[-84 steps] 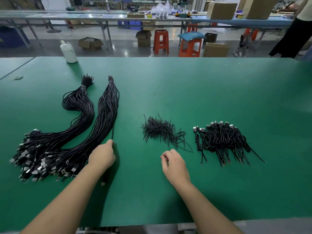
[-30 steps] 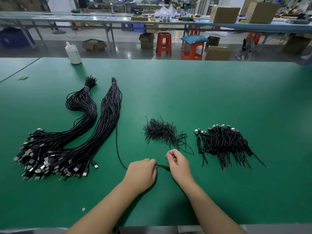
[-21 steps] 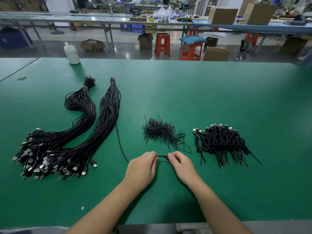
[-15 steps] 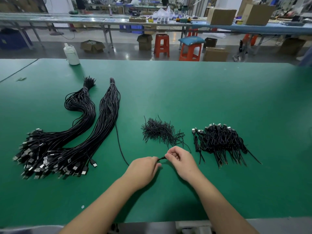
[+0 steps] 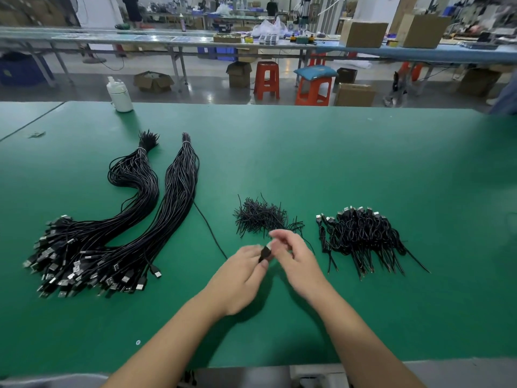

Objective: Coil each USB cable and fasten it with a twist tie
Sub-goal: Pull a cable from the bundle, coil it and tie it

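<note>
On the green felt-covered worktop point(image 5: 335, 152), two long bundles of loose black USB cables point(image 5: 117, 219) lie at the left, plugs fanned toward the near edge. One single black USB cable point(image 5: 208, 228) trails from the right-hand bundle to the left hand point(image 5: 242, 271), whose grip pinches the cable's black end between thumb and fingers. Just beyond lies a small heap of short black twist ties point(image 5: 260, 217). The right hand point(image 5: 296, 259) is blurred, its fingers curled at the same cable end; what its grip holds I cannot tell. Farther right sits a pile of coiled, tied black cables point(image 5: 361, 236).
</note>
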Tool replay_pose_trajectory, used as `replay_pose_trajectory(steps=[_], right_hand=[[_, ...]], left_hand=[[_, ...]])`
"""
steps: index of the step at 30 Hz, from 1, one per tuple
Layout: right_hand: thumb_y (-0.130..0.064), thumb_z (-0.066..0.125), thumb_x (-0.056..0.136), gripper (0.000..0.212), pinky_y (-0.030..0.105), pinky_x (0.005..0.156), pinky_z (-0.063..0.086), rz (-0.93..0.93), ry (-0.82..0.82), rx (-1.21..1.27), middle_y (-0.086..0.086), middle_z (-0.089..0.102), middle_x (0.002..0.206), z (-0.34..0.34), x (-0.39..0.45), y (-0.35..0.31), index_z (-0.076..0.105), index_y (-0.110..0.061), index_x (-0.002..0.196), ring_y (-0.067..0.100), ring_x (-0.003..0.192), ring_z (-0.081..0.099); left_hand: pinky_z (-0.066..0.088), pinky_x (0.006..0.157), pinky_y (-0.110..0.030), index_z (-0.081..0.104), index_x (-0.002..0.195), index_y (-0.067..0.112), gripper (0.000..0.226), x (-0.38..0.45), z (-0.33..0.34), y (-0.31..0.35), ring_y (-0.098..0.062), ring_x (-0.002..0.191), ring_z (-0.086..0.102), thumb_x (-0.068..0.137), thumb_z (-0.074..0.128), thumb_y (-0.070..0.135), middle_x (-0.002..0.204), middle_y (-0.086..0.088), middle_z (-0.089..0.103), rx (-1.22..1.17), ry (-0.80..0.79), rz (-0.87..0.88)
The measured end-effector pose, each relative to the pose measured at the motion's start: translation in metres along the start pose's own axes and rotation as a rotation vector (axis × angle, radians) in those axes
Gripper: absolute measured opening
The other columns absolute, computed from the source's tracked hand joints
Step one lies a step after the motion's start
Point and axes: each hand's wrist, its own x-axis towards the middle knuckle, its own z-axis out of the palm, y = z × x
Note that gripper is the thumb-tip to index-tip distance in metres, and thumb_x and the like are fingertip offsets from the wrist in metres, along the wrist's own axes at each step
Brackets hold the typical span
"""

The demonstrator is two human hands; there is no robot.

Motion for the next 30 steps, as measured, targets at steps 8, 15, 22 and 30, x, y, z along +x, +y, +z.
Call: replay_pose_trajectory(steps=[8,15,22,30], right_hand=[[-0.023,0.033,0.108,0.038,0.025,0.102,0.041,0.122,-0.185,0.323,-0.003,0.073,0.108,0.033,-0.017,-0.012,0.071,-0.016,0.108,0.008,0.107,0.064],[-0.03,0.037,0.108,0.043,0.026,0.06,0.045,0.094,-0.304,0.252,0.0,0.028,0.055,0.039,-0.027,-0.014,0.047,-0.015,0.069,0.017,0.052,0.031],[-0.038,0.044,0.104,0.044,0.028,0.055,0.038,0.282,-0.229,0.54,-0.003,0.02,0.054,0.032,-0.023,0.003,0.042,-0.021,0.064,0.017,0.051,0.021],[-0.037,0.044,0.104,0.045,0.026,0.049,0.026,0.268,-0.246,0.54,-0.002,0.019,0.053,0.032,-0.019,0.001,0.04,-0.022,0.063,0.015,0.048,0.018]], left_hand=[[0.016,0.119,-0.022,0.057,0.131,0.04,0.047,0.0,-0.027,0.023,0.008,0.141,0.025,0.098,0.024,0.037,0.15,0.02,0.041,-0.473,0.261,-0.114],[0.03,0.118,-0.036,0.064,0.121,0.006,0.048,0.013,-0.06,0.025,-0.015,0.128,0.055,0.101,0.022,0.018,0.125,-0.009,0.068,-1.264,0.484,-0.165],[0.06,0.066,-0.034,0.062,0.113,-0.011,0.048,-0.004,-0.103,0.012,-0.036,0.085,0.073,0.1,0.035,0.027,0.105,-0.029,0.069,-1.225,-0.707,-0.177],[0.047,0.105,-0.028,0.062,0.123,0.009,0.031,0.001,-0.041,-0.014,-0.018,0.122,0.061,0.106,0.039,0.022,0.127,-0.008,0.066,-0.78,-0.075,-0.382]])
